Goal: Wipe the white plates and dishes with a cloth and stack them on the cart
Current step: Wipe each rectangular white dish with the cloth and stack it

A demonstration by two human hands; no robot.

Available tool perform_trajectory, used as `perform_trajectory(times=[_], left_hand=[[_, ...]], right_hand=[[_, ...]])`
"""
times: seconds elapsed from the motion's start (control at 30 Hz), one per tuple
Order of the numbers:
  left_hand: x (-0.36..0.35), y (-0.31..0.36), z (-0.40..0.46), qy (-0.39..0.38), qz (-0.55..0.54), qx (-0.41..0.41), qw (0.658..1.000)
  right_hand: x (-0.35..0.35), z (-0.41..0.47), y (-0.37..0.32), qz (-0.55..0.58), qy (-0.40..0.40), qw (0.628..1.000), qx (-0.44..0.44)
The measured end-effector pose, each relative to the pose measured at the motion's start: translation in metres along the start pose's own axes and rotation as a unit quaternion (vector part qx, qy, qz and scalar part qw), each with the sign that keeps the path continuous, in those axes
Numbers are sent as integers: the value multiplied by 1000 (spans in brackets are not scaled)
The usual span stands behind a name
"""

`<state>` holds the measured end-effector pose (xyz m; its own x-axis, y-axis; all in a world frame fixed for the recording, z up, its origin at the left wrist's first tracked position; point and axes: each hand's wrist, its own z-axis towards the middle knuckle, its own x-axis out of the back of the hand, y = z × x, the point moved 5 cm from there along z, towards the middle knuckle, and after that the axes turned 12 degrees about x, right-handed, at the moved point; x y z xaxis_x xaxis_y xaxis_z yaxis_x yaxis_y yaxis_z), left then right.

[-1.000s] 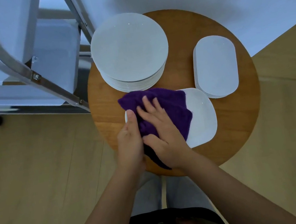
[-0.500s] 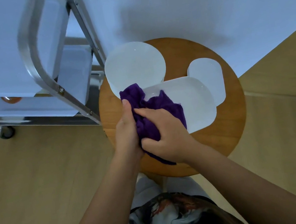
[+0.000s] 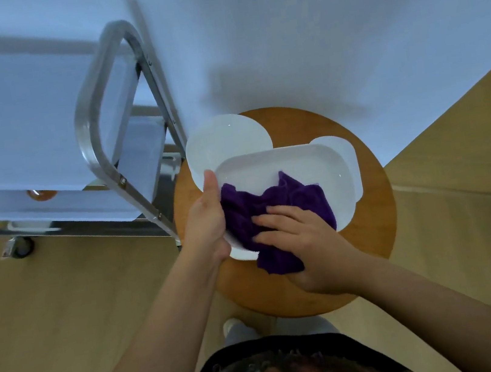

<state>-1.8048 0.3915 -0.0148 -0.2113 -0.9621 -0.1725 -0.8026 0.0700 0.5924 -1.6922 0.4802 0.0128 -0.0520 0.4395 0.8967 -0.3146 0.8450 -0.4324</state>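
The left hand holds the near-left edge of a white rounded-rectangular dish, its thumb lying along the rim and the rest of its fingers hidden beneath, so the dish is lifted and tilted above the round wooden tabletop. The right hand presses a purple cloth against the inside of the dish, its fingers spread and nearly straight on the fabric while the cloth's lower end hangs over the dish's near rim under the palm. Behind the held dish, a stack of round white plates sits at the tabletop's far-left edge, and a stack of rounded-rectangular dishes shows at the right, partly covered. A metal-framed cart with pale shelves stands to the left on the wooden floor.
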Motion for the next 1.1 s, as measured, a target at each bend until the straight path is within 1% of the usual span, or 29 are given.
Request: perform_trajectory(times=[0.17,0.23,0.33,0.37,0.4,0.43,0.47,0.5,0.53,0.57,0.6,0.63,0.67,0.7,0.73,0.77,0.83,0.93,1.03,1.1], left_hand=[[3,26,-11,9,40,-45,998],[10,38,-12,-8,49,-64,997],[19,54,-16,16,100,-91,991],[20,57,-18,23,120,-106,987],[20,60,-19,27,133,-120,983],[19,61,-20,30,131,-127,983],[18,61,-21,31,123,-125,984],[17,61,-23,36,111,-119,986],[18,62,-24,41,105,-114,987],[16,63,-25,40,109,-111,987],[13,64,-26,31,119,-110,986],[10,66,-27,15,120,-113,986],[7,67,-29,-7,113,-113,987],[4,66,-30,-30,109,-108,988],[3,65,-30,-46,114,-99,988],[3,63,-30,-57,120,-88,987],[7,62,-32,-68,125,-76,987],[14,67,-36,-67,133,-92,984],[16,77,-46,-57,162,-125,977],[20,85,-50,-34,161,-150,975]], right_hand=[[10,-5,9,-51,8,998,33],[18,-15,20,-70,6,997,30],[29,-25,34,-124,-15,992,17],[34,-23,38,-128,-22,992,1],[39,-19,40,-119,-12,992,-31],[48,-15,42,-93,24,992,-82],[59,-11,42,-51,98,984,-142],[72,-7,39,-5,202,961,-190],[83,-1,30,26,305,929,-207],[90,6,17,38,373,905,-203],[89,16,4,58,392,899,-186],[82,30,-9,89,365,912,-166],[69,45,-21,117,300,936,-144],[54,56,-31,114,220,961,-119],[40,64,-37,87,151,980,-95],[31,69,-38,51,115,990,-71],[30,73,-32,8,106,994,-20],[41,76,-17,-38,83,994,56],[56,78,-3,-121,74,980,136],[66,73,10,-174,77,968,162]])
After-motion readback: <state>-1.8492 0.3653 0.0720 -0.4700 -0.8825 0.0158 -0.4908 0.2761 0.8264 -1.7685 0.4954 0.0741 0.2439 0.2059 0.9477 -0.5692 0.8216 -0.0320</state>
